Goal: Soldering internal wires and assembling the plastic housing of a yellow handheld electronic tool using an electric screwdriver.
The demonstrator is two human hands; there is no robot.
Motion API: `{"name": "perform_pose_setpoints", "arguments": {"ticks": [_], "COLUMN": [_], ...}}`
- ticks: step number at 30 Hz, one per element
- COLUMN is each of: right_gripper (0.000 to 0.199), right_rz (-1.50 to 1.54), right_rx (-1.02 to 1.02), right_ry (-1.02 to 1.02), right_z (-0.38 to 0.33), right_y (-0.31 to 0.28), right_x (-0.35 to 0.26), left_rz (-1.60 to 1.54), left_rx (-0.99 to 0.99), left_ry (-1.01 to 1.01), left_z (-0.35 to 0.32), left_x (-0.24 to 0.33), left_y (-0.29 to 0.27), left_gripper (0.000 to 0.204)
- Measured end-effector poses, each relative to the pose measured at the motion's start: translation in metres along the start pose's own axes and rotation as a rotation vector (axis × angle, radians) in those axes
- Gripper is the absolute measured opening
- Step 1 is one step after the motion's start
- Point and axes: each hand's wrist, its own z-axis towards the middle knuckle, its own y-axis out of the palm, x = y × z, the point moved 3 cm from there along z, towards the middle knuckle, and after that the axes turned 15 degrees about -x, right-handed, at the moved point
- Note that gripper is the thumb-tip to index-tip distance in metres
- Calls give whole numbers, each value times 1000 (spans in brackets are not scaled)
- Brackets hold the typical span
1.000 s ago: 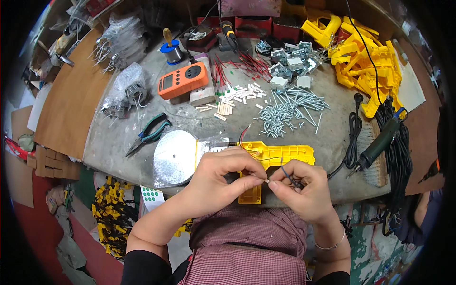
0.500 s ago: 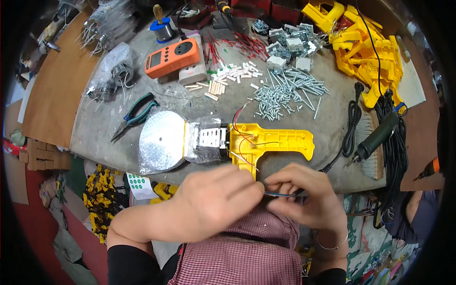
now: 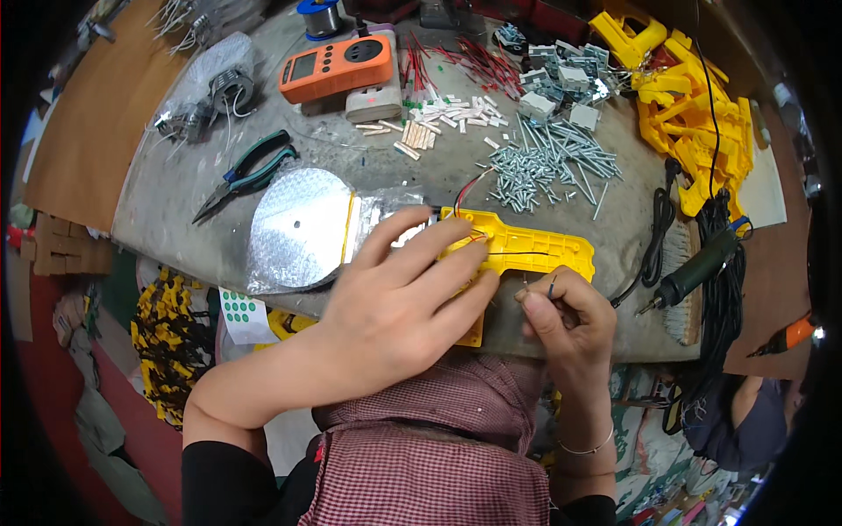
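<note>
A yellow plastic housing half [image 3: 566, 252] lies on the bench with its ribbed inside up, and red and black wires run in it. Joined to its left is a round silvery disc [image 3: 296, 230], wrapped in clear bubble film. My left hand [image 3: 395, 302] spreads its fingers over the housing and the wrapped neck, hiding part of both. Just right of the housing's near side, my right hand [image 3: 570, 320] is closed, pinching a thin wire end [image 3: 552, 285] between thumb and fingers. The wire's far end is hidden in the hand.
Teal-handled pliers [image 3: 244, 178] lie beyond the disc. Screws [image 3: 535, 175], white sleeves [image 3: 456, 110], and an orange meter [image 3: 335, 68] are farther back. At right are a dark green screwdriver-like power tool [image 3: 697, 267], a brush [image 3: 682, 302], black cables [image 3: 724, 298] and piled yellow housings [image 3: 693, 105].
My left hand has moved up onto the housing and spread its fingers. The right hand has separated from it, moving slightly right and up with the wire. The view has shifted somewhat.
</note>
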Motion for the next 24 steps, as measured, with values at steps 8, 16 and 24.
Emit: {"name": "perform_pose_setpoints", "arguments": {"ticks": [8, 16, 24], "right_gripper": [12, 13, 10], "right_rz": [235, 172, 18], "right_rx": [-3, -21, 17], "right_ry": [88, 84, 96], "right_z": [11, 20, 24], "right_y": [11, 14, 13], "right_x": [0, -11, -9], "left_rz": [-367, -495, -498], "left_rx": [64, 124, 152], "left_ry": [-86, -155, -140], "left_z": [-5, -2, -5], "left_x": [-26, -27, -29], "left_y": [27, 27, 27], "left_gripper": [18, 16, 22]}}
